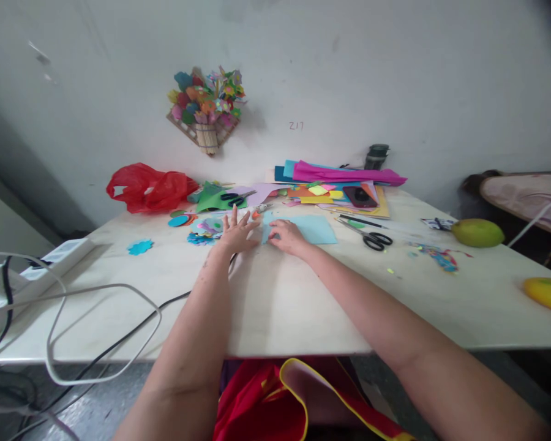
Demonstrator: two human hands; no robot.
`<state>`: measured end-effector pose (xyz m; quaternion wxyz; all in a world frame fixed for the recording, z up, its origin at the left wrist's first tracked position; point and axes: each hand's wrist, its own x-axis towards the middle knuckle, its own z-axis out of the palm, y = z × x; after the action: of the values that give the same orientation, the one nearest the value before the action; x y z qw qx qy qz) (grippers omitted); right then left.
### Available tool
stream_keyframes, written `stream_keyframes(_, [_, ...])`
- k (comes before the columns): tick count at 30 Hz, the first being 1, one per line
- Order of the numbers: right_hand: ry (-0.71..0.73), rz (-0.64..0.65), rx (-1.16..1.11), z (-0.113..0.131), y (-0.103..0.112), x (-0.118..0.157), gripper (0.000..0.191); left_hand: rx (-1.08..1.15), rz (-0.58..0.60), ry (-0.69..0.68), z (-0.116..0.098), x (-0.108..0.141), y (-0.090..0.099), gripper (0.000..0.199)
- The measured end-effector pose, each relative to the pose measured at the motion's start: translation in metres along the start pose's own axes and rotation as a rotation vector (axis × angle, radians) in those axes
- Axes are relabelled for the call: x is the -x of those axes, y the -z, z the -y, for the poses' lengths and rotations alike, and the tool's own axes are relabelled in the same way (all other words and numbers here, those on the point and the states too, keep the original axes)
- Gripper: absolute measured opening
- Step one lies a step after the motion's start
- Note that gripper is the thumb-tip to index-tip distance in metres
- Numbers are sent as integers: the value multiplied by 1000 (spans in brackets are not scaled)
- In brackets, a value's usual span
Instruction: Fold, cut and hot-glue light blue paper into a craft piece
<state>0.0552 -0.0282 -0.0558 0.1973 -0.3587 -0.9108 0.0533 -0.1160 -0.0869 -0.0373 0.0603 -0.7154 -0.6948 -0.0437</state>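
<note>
A light blue sheet of paper (319,229) lies flat on the white table. My left hand (237,233) is spread with its fingers apart, just left of the sheet, and holds nothing. On the sheet's left part rests my right hand (288,237), its fingers curled and the fingertips down near the left edge; whether they pinch the paper is too small to tell. Right of the sheet lie black-handled scissors (376,241) and a dark pencil (362,222). Blue and purple paper flowers (204,236) sit left of my left hand.
Colored sheets (340,173), a phone (360,196), more scissors (237,198) and a red bag (149,188) line the back of the white table (284,306). Mangoes (477,233) lie at the right. Cables (133,291) and a power strip (68,260) occupy the left.
</note>
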Motion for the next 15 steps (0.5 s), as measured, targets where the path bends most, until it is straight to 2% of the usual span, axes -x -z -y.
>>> stream_keyframes(4, [4,0,10,0,-4,0,16,20,-3,-22,-2,2,5,59])
stream_keyframes(9, [2,16,17,1,-3,0,16,85,14,-44,-4,5,11,46])
stream_keyframes(15, [-42,39,-30,-4,-2,-2,15,167,-45,-76,-5,4,8,34])
